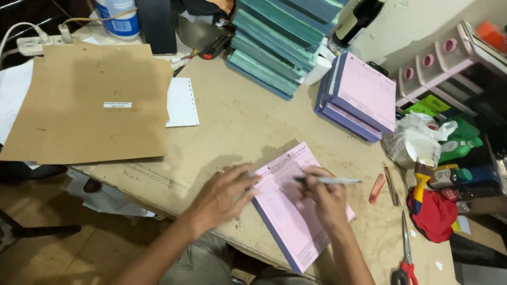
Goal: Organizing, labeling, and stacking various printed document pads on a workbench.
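Observation:
A pad of pink forms with a blue edge lies at the near edge of the worn tabletop. My left hand rests flat on the table with its fingertips on the pad's left side. My right hand sits on the pad and is closed around a white pen, which points left across the top sheet.
A stack of pink pads and a tall pile of teal books stand behind. Brown card sheets lie at left. To the right lie red-handled scissors, a red cloth, a plastic bag and bottles.

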